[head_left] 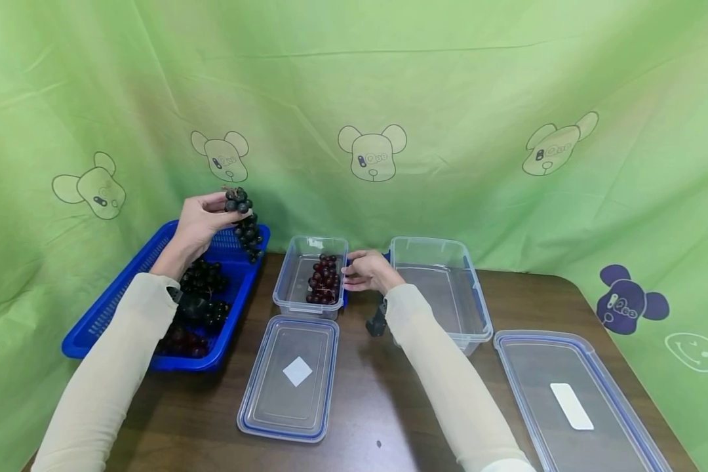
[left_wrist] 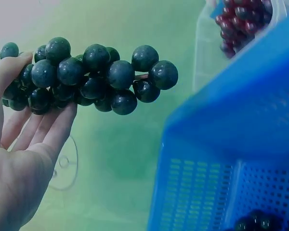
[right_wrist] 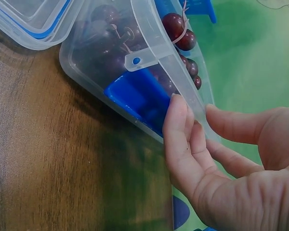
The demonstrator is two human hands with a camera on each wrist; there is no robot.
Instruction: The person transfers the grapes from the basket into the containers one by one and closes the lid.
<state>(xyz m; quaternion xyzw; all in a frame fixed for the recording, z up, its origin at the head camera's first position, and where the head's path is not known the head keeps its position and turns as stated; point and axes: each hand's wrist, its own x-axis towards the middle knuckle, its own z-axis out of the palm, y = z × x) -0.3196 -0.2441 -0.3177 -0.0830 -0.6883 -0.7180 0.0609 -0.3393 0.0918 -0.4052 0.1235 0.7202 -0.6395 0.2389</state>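
In the head view, my left hand (head_left: 197, 223) holds a bunch of black grapes (head_left: 248, 229) up over the far part of the blue basket (head_left: 250, 288). The left wrist view shows the thumb on one side of this bunch (left_wrist: 106, 77) and the fingers beneath it. More dark grapes (head_left: 203, 278) lie in the basket, partly hidden by the left forearm. My right hand (head_left: 368, 270) pinches the right rim of a small clear plastic container (head_left: 292, 269), its thumb at the rim and fingers along the outer wall (right_wrist: 183, 82). Inside that container lies a bunch of dark red grapes (head_left: 324, 278).
A larger clear container (head_left: 436, 288) stands right of the small one. The small lid (head_left: 295, 400) with a white label lies in front, and a larger lid (head_left: 560, 360) lies at the right. A green curtain (head_left: 460, 98) hangs behind the wooden table (head_left: 354, 380).
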